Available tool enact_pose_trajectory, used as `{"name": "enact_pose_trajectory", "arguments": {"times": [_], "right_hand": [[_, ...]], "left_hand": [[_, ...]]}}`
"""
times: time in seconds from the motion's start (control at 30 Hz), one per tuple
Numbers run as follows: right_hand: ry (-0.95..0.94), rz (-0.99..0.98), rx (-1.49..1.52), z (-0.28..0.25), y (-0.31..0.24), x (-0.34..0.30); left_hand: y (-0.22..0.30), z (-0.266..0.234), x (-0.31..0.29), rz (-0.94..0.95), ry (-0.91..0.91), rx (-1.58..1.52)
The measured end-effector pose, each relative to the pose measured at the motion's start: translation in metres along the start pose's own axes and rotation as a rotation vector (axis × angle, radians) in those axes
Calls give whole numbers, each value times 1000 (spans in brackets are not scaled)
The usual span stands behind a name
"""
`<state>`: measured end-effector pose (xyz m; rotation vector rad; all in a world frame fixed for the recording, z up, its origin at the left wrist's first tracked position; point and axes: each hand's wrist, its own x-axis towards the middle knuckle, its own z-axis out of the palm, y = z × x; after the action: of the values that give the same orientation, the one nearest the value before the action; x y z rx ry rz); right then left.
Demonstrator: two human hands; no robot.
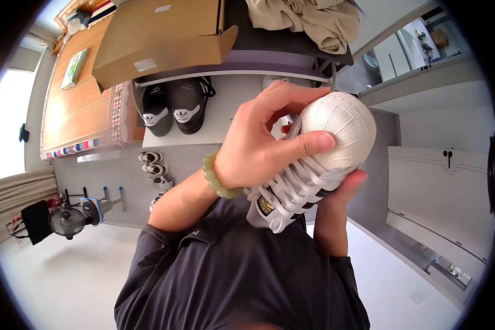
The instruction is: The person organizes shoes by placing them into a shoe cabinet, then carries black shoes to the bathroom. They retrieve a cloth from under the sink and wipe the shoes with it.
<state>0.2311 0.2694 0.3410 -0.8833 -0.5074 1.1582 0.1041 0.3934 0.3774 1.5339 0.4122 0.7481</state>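
Note:
A white lace-up sneaker (344,124) with dark side stripes is held up in front of my chest, its rounded toe pointing away from me. My left hand (253,146), with a pale green bead bracelet on its wrist, is closed around the toe end. Its thumb presses on top of the toe, and the fingers curl over the far left side. My right hand (335,195) supports the shoe from below and along its right side, with most of its fingers hidden behind it. White laces (294,187) run across the tongue toward me.
A pair of black shoes (187,107) sits on a white shelf (225,118) ahead. Above it, an opened cardboard box (159,41) and beige cloth (308,22) lie on a dark top. Several shoes (153,165) stand on the floor at left, near a fan (67,221). White cabinet doors (440,192) stand right.

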Motion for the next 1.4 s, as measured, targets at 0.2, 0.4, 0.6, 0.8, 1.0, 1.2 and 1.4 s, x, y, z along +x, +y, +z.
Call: {"name": "enact_pose_trajectory", "arguments": {"times": [0.2, 0.4, 0.6, 0.8, 1.0, 1.2, 1.4], "right_hand": [[-29, -87, -344, -6, -6, -5], [46, -244, -467, 5, -11, -3], [78, -196, -431, 12, -11, -7], [-42, -107, -504, 4, -11, -4], [-125, 41, -668, -29, -11, -12], [-129, 196, -692, -51, -17, -38], [-141, 152, -583, -56, -11, -49]], "left_hand": [[-9, 3, -1, -7, -54, -306], [-14, 5, -10, 44, -126, -219], [-18, 8, -12, 78, -93, -250], [-20, 9, -17, 30, 39, -182], [-26, -1, -15, -162, 256, -519], [-31, -18, -7, -313, 462, -621], [-55, -30, 3, -458, 544, -833]]}}
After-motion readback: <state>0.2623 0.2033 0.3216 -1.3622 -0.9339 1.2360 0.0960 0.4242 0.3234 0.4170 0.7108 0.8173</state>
